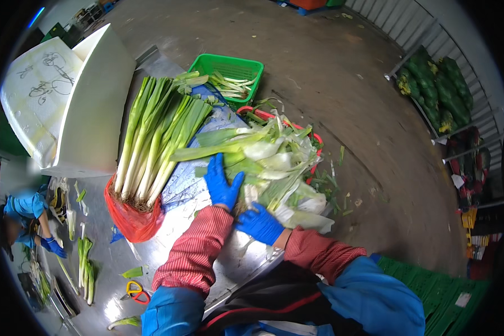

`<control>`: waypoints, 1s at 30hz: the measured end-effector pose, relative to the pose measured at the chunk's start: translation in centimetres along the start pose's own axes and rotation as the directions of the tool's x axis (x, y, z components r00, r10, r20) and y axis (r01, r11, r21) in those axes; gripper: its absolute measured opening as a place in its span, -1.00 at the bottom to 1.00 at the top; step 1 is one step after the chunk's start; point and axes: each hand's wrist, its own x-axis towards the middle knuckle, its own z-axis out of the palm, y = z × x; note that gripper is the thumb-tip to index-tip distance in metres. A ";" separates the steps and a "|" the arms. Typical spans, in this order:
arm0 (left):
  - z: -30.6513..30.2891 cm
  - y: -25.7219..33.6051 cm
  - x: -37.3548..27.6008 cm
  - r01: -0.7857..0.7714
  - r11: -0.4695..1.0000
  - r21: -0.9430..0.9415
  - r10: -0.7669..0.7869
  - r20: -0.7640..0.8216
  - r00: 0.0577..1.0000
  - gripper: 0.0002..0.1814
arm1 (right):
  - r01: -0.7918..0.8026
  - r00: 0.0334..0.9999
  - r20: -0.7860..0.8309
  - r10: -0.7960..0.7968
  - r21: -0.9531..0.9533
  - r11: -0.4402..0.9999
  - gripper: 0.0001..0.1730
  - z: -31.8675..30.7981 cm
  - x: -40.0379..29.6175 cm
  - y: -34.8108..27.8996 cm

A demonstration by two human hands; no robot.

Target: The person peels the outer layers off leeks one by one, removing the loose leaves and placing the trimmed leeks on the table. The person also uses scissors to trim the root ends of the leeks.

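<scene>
My left hand (222,181), in a blue glove, lies on green leek leaves at the near left side of a heap of leek trimmings (277,164), thumb and fingers apart. Just nearer to me, my right hand (260,224), gloved too, touches the heap's near edge with bent fingers; whether it grips anything I cannot tell. Part of the heap covers a red basket (317,140). To the left, a bundle of leeks (153,138) lies with its roots on a red plastic bag (134,220). Scissors (137,292) with yellow and red handles rest on the metal table (231,277).
A white foam box (96,105) stands at the left, beyond it a foam lid. A green basket (243,69) holds thin stalks at the far side. Loose leeks (85,269) lie on the table. A co-worker in blue gloves (53,247) is at far left.
</scene>
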 end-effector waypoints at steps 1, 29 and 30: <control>0.9 0.4 1.5 -0.005 0.999 -0.043 0.006 0.020 1.000 -0.20 | 0.020 1.000 0.003 -0.020 -0.013 1.000 -0.80 -0.2 0.1 2.2; -14.1 -1.1 2.3 0.678 0.340 -0.652 -0.510 0.477 0.715 -0.78 | -0.436 0.849 0.144 0.508 0.733 0.521 -0.64 -7.3 8.7 4.0; -13.9 0.2 0.7 0.676 0.349 -0.649 -0.504 0.478 0.719 -0.77 | -0.395 0.815 0.141 0.562 0.844 0.363 -0.64 -7.4 9.3 4.3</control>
